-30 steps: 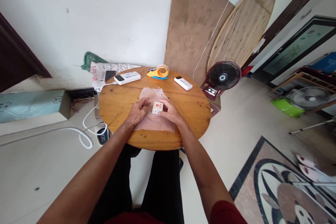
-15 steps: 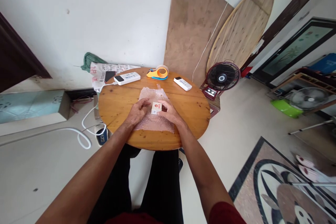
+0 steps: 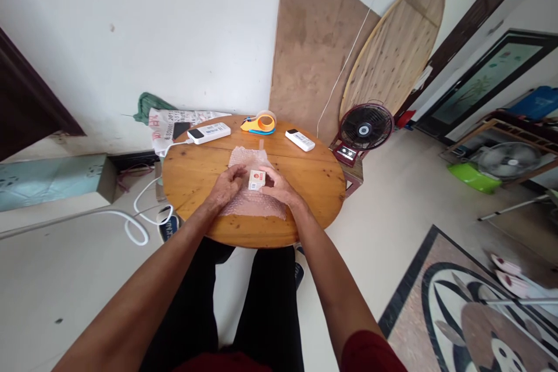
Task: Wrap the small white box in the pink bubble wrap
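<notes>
A small white box [image 3: 256, 180] with red and dark print sits over a sheet of pinkish bubble wrap [image 3: 257, 204] on the round wooden table [image 3: 320, 192]. My right hand [image 3: 279, 187] grips the box by its right side, thumb in front and fingers behind. To the left of the box, my left hand [image 3: 227, 186] rests on the wrap's left part, its fingers apart and curved toward the box. A narrow gap shows between those fingers and the box.
Along the table's far side are a white power bank [image 3: 210, 133] with a cable, an orange and blue tape dispenser [image 3: 261, 123] and a second white power bank [image 3: 300, 140]. A fan [image 3: 365, 128] stands on a stool at the right. A printed sack [image 3: 163, 131] lies behind the table.
The whole view has shifted slightly. Both hands and the box keep nearly the same places on the bubble wrap.
</notes>
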Demonstrator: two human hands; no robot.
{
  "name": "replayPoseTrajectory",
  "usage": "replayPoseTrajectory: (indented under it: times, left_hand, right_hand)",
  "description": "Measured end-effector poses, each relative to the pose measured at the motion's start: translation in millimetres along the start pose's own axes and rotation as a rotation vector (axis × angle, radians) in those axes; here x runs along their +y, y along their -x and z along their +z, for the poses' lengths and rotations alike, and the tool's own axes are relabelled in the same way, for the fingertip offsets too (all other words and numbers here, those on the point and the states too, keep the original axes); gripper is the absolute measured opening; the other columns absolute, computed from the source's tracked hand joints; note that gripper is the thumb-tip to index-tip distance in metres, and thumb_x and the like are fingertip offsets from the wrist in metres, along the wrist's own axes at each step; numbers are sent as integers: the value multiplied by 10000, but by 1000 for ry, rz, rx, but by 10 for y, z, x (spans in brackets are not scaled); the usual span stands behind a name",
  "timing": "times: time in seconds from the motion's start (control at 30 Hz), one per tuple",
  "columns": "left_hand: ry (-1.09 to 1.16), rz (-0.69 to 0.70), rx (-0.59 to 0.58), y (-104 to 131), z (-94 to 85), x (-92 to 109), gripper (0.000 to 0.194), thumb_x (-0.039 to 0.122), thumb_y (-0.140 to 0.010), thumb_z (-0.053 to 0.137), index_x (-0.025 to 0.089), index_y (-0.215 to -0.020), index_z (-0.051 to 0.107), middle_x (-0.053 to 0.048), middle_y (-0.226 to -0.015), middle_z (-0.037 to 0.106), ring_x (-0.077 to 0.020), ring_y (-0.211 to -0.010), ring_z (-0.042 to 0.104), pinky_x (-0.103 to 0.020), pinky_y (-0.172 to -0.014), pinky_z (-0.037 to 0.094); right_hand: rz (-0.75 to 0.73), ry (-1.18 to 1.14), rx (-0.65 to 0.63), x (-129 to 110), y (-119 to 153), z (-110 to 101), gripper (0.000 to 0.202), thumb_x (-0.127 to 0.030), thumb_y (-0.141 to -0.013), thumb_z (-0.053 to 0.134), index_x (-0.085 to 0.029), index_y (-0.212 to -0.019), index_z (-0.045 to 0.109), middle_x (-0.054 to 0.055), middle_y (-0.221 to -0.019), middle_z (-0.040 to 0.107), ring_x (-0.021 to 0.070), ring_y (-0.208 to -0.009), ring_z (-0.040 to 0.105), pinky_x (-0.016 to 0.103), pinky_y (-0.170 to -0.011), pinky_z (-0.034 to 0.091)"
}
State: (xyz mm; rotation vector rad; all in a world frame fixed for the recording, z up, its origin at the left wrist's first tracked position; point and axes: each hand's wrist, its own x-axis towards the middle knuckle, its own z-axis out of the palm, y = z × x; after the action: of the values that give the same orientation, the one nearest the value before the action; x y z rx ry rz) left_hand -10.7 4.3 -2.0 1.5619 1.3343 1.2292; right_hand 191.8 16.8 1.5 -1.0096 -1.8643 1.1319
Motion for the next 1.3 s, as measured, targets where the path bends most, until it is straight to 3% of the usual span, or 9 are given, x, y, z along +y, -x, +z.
replayPoseTrajectory:
  times: [0.13,0.23,0.37,0.53,0.77,0.93,1.07,1.2,1.3]
  left_hand:
    - [-245,51,-8,99,-115,219,483,250,-723,507,163,-1180,639,-99,-1193,666,-278,-1103,610,-413,-1010,460]
    - [-433,225,-71,310,-203,306,453,285,-768,504,165,-1183,641,-120,-1244,634,-307,-1206,546,-455,-1061,406]
    - [-631,483,-172,694,-262,278,487,353,-751,607,208,-1216,620,-128,-1340,575,-334,-1357,394,-508,-1121,308]
    - [-817,510,-176,926,-238,257,497,316,-761,614,244,-1252,586,-138,-1375,544,-343,-1342,413,-553,-1123,253]
    - [-861,523,-134,830,-134,285,338,213,-810,534,229,-1122,661,-132,-1310,594,-324,-1259,500,-548,-1133,224]
    - [-782,508,-38,699,-57,306,241,272,-854,512,234,-1003,697,-99,-1253,634,-292,-1173,560,-508,-1119,265]
    - [-704,434,24,437,-17,360,238,324,-853,508,211,-908,710,-120,-1189,666,-303,-1105,594,-499,-1076,325]
    - [-627,284,35,114,-13,381,219,368,-798,542,216,-824,698,-106,-1049,709,-269,-933,642,-386,-870,474]
    - [-575,125,39,-56,-17,387,239,428,-729,601,224,-821,683,-73,-854,717,-235,-770,634,-319,-697,473]
  right_hand:
    - [38,-96,-16,-52,0,-5,728,-186,-641,695,-213,-1341,496,59,-1298,588,212,-1146,584,367,-1037,434]
    - [27,-137,11,-66,-11,3,671,-200,-648,703,-198,-1297,533,65,-1289,592,216,-1146,586,367,-1041,433]
    - [49,-233,72,-95,-12,4,547,-295,-721,701,-198,-1242,568,66,-1284,599,217,-1180,572,367,-1045,433]
    - [58,-239,114,-104,4,-30,523,-382,-751,703,-226,-1234,575,54,-1299,602,217,-1232,546,372,-1088,395]
    - [59,-301,192,-135,8,-58,494,-427,-768,653,-227,-1212,571,67,-1317,601,208,-1262,527,376,-1097,382]
    - [61,-358,285,-153,-11,-71,497,-457,-748,656,-237,-1187,582,60,-1360,575,203,-1294,497,380,-1075,396]
    - [127,-413,320,-103,-42,-154,512,-541,-791,604,-258,-1217,576,49,-1342,592,223,-1277,517,418,-1048,413]
    - [104,-506,302,-68,-40,-230,570,-608,-816,554,-233,-1245,568,69,-1197,679,234,-1190,589,413,-1026,438]
    - [45,-483,245,-96,-2,-244,572,-576,-787,616,-222,-1234,582,53,-1141,700,231,-1162,601,388,-1022,448]
